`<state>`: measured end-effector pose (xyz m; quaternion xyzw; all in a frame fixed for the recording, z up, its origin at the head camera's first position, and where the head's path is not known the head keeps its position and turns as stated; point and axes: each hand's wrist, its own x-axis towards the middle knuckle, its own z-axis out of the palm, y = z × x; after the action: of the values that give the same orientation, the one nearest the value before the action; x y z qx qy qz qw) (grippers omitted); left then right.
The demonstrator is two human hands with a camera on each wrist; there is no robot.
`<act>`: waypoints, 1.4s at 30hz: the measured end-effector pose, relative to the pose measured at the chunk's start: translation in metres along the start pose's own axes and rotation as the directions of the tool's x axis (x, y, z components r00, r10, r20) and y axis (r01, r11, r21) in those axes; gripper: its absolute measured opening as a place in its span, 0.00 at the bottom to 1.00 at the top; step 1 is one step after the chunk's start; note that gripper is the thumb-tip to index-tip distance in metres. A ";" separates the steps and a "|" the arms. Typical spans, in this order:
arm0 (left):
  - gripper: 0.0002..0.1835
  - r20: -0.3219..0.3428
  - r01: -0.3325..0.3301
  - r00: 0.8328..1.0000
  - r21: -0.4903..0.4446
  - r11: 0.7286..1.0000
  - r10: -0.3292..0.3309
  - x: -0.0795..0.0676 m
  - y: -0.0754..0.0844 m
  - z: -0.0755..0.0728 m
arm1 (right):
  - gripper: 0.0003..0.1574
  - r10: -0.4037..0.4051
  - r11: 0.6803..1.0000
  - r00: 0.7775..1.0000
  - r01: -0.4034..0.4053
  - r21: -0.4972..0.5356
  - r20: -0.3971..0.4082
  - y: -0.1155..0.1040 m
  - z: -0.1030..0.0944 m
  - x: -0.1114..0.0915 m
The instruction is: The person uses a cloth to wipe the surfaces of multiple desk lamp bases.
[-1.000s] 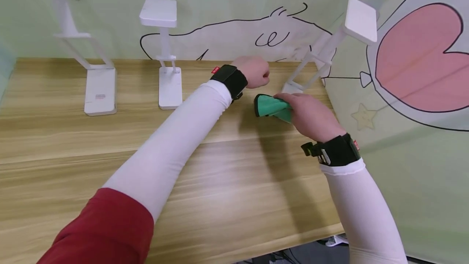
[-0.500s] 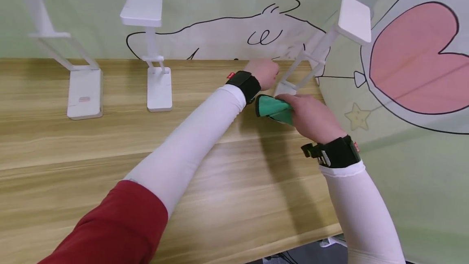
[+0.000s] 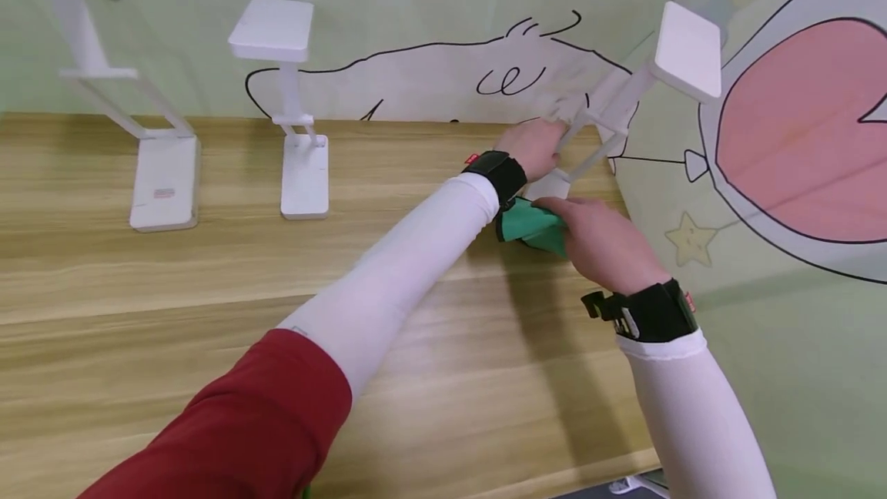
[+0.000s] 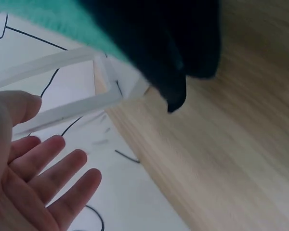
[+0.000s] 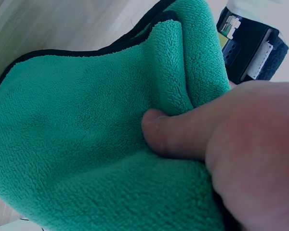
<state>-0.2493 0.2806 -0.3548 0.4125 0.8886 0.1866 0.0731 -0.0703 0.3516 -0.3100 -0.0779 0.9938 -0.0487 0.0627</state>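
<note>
In the head view, my right hand [image 3: 610,245] grips a folded green towel [image 3: 532,226] with dark edging, over the table. The right wrist view shows my thumb pressing into the fuzzy towel [image 5: 86,110]. My left hand [image 3: 533,146] reaches to the white folding desk lamp [image 3: 687,51] at the right, right beside its lower arms. In the left wrist view, the left hand [image 4: 48,187] has its fingers loosely extended and apart, with the thumb overlapping the lamp's white arm frame [image 4: 82,107]. The towel and my right hand partly cover the lamp's base [image 3: 550,185].
Two more white desk lamps stand at the left, one with its base [image 3: 165,183] farthest left and one nearer the middle [image 3: 305,175]. Behind the wooden table [image 3: 208,283] is a wall with line drawings [image 3: 423,72]; another wall with a pink heart [image 3: 797,129] closes off the right.
My left hand has moved right across the back of the table to the right-hand lamp, its fingers loosening from a curled fist. The right hand keeps holding the towel, nearly in place.
</note>
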 end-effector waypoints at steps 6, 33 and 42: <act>0.26 -0.015 0.028 0.999 -0.097 0.995 -0.030 0.007 0.001 0.009 | 0.33 -0.016 1.000 1.000 0.016 0.004 0.000 0.003 0.003 -0.001; 0.12 -0.070 0.009 0.997 -0.178 0.984 -0.022 -0.003 -0.012 0.003 | 0.35 -0.007 1.000 0.999 0.007 0.004 0.036 -0.003 -0.002 0.004; 0.10 -0.073 0.004 0.997 -0.226 0.974 -0.021 -0.023 -0.030 -0.001 | 0.33 -0.075 0.997 0.997 0.075 0.026 -0.010 -0.015 -0.007 0.006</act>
<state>-0.2561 0.2452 -0.3665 0.3886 0.8665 0.3010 0.0873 -0.0751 0.3362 -0.3024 -0.1139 0.9897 -0.0646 0.0574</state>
